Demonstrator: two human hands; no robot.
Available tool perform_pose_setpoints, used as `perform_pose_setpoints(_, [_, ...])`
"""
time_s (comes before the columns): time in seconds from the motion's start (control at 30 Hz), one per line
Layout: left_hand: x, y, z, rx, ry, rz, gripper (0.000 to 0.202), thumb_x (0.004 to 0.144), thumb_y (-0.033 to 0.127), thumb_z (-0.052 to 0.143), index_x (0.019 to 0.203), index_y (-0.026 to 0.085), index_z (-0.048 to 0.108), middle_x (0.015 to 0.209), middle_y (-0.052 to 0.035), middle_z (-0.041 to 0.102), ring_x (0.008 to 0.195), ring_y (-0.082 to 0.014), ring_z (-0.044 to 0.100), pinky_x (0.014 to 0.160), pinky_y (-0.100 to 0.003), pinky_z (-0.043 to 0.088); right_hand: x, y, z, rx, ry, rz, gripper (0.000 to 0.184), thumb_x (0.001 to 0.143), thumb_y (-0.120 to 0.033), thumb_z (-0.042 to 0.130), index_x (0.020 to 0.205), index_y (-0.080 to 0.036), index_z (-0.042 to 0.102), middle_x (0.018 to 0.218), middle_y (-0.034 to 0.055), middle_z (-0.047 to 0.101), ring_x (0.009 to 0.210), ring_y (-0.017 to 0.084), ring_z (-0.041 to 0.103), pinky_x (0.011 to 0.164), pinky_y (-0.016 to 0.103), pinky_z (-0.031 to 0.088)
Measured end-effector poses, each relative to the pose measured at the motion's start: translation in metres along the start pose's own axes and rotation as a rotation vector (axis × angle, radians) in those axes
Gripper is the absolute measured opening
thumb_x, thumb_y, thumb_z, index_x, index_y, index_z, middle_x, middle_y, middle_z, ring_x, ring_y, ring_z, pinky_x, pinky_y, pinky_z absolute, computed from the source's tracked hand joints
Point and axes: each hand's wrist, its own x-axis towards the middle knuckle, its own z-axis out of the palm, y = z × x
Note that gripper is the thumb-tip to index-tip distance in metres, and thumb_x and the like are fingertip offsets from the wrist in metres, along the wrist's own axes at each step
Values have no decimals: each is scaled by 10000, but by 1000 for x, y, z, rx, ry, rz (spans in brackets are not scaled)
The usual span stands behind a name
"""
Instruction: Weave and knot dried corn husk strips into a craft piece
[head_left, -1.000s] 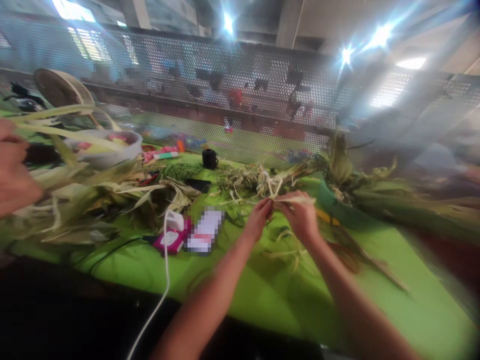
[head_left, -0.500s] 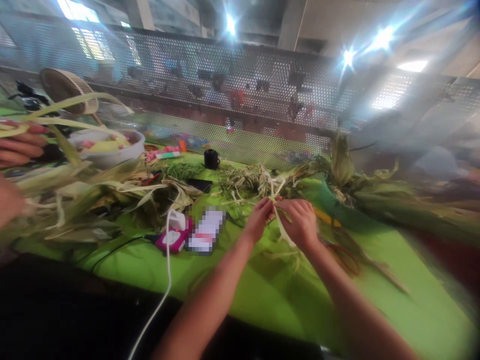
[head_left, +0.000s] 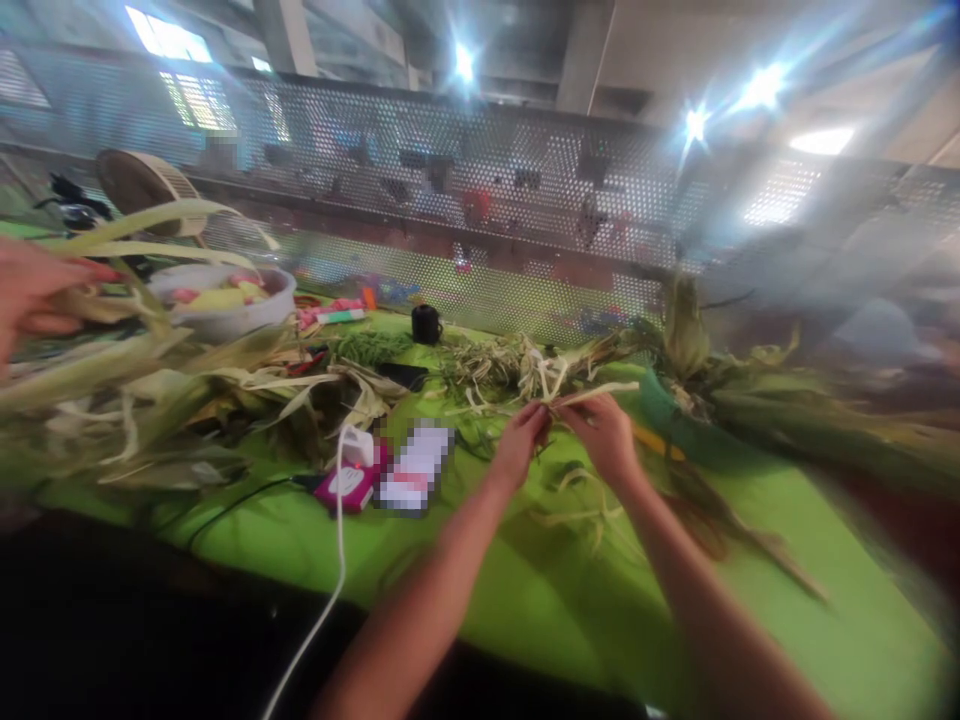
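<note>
Pale strips of corn husk (head_left: pixel 556 378) meet between my two hands above the green table (head_left: pixel 555 580). My left hand (head_left: pixel 523 437) pinches them where they come together. Close beside it, my right hand (head_left: pixel 602 430) is closed on a strip that sticks out to the right past its fingers. The fingertips of both hands nearly touch and partly hide the join. Several loose thin strips (head_left: pixel 592 500) lie on the table below my right hand. Just beyond my hands is a heap of dry husk strips (head_left: pixel 487 365).
A phone (head_left: pixel 416 465) and a magenta power socket (head_left: pixel 352 485) with a white plug and cable lie left. Farther left are piled corn husks (head_left: pixel 225 410), a white bowl (head_left: pixel 270 305) and another person's hand (head_left: pixel 37 290). A green basket (head_left: pixel 675 420) and husks stand right; a black mug-like object (head_left: pixel 426 324) stands behind.
The strip that hung below my hands now points out to the right, above my right hand. The other person's hand at the left has moved in over the husks.
</note>
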Motion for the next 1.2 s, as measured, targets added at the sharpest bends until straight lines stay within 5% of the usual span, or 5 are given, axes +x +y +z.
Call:
perform_pose_setpoints(0.17, [-2,6,0,12,-27,39,270,748,391,735,878,157,698,711,8,557,596,-65,424,539,-218,326,-9,-14,-10,-247,-110,-224,254,884,-197,597,1081,-312,707,1056,28,719,987,236,607,869,395,414])
perform_pose_setpoints(0.3, [0,6,1,-21,-10,42,278,731,409,750,830,161,676,609,45,469,530,-49,356,495,-209,269,-4,-14,-13,-296,-68,-166,330,862,-202,614,1171,-305,662,1108,43,684,1008,252,586,866,399,413])
perform_pose_setpoints(0.6, [1,6,2,-31,-44,19,267,731,387,756,777,147,648,598,45,464,516,-44,354,490,-215,246,21,-17,-19,-464,-60,-226,159,883,-348,629,1013,-319,715,959,46,658,916,253,528,805,396,349])
perform_pose_setpoints(0.87, [-3,13,10,-279,0,-118,275,663,286,809,886,152,720,735,-12,658,672,-90,585,589,-194,430,1,-8,-3,-388,-32,-233,145,924,-259,564,979,-268,698,894,25,721,858,217,577,814,375,356])
perform_pose_setpoints(1.2, [-6,19,13,-289,-6,-130,295,684,286,796,940,150,739,832,-40,710,712,-94,626,650,-191,475,-6,-6,7,-348,29,-241,152,910,-246,575,1003,-267,693,928,33,741,860,219,626,826,369,400])
